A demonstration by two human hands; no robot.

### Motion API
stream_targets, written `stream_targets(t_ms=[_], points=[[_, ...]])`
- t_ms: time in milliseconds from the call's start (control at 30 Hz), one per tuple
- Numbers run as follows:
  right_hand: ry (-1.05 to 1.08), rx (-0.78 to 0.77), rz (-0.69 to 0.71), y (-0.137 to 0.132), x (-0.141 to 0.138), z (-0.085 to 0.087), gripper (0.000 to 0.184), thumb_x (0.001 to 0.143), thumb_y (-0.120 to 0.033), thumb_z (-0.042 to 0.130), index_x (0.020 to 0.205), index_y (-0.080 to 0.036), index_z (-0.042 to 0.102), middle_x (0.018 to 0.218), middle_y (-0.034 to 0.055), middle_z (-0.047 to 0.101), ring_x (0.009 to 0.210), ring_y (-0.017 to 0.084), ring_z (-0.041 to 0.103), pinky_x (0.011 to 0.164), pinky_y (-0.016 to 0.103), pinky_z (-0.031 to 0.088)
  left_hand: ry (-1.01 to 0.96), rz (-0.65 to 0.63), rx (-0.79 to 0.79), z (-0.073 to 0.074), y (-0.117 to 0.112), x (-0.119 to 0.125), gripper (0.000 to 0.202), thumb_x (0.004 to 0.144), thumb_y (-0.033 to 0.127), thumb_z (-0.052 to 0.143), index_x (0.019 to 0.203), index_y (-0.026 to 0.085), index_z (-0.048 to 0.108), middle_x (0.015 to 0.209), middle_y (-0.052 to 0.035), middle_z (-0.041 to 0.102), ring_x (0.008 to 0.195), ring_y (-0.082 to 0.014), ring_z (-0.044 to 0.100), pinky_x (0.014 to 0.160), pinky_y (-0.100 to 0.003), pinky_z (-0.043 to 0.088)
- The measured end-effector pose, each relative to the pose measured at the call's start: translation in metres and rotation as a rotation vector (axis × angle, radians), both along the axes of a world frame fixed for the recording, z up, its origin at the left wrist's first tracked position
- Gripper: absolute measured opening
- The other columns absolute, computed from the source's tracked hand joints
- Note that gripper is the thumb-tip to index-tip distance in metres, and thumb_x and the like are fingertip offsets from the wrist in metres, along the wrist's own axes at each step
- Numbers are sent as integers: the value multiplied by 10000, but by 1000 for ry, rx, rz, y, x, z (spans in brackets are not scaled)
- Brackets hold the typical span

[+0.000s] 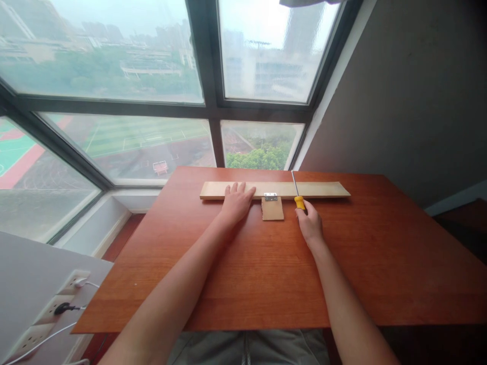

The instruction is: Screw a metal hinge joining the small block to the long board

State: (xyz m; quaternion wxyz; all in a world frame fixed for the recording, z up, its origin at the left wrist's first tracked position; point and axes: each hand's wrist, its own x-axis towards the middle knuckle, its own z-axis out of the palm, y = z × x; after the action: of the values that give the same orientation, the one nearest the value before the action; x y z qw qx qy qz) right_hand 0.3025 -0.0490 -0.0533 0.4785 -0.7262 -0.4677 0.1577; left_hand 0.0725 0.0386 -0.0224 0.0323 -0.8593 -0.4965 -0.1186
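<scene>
A long pale wooden board (323,189) lies across the far side of the reddish-brown table (266,274). A small metal hinge (271,196) joins it to a small wooden piece (273,209) in front. My left hand (236,202) rests flat on the board's left part, fingers stretched out. My right hand (310,221) is closed around the yellow handle of a screwdriver (298,195), whose metal shaft lies across the board, pointing away from me.
Large windows rise just beyond the table's far edge, with a grey wall to the right. At the lower left a power strip (57,309) on a white surface holds plugged cables. My lap shows below the table's near edge.
</scene>
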Motion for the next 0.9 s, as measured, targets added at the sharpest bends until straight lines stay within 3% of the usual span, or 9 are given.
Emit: stream_targets(t_ms=[133,267,633,800,900], points=[[-23,-25,-52,6,1,-3,552,767,-396,463,1223,-143,646,1119,152,706,1035,326,632,923,454,474,5,10,8,-3,11,16,424,1014,322,302,1348,280,560,1316,-163,555,1203,-346,473,1044,-558,308],[-77,-5,-71,10,-1,-11,602,753,-347,454,1284,-96,589,1242,206,652,1130,341,598,991,475,444,-4,2,11,-6,15,28,422,1006,295,310,1348,284,557,1331,-165,546,1221,-349,463,1056,-570,290],[-208,101,-47,9,-10,-21,517,798,-314,497,1283,-137,537,1216,199,606,1158,329,546,1036,508,415,-37,-33,44,-6,14,37,389,996,247,341,1312,242,568,1286,-178,561,1212,-343,479,1058,-602,292],[-225,147,-41,7,-12,-21,505,797,-295,507,1284,-163,523,1205,182,585,1140,315,550,1013,495,438,-119,-60,37,-6,6,38,374,998,310,385,1321,230,557,1374,-174,532,1296,-335,441,1106,-631,254],[-227,181,-40,5,-11,-18,481,797,-287,513,1258,-153,538,1170,180,588,1104,306,569,1001,483,451,-187,-89,82,-5,-2,37,422,960,207,433,1373,208,518,1460,-165,488,1389,-319,383,1159,-604,216]])
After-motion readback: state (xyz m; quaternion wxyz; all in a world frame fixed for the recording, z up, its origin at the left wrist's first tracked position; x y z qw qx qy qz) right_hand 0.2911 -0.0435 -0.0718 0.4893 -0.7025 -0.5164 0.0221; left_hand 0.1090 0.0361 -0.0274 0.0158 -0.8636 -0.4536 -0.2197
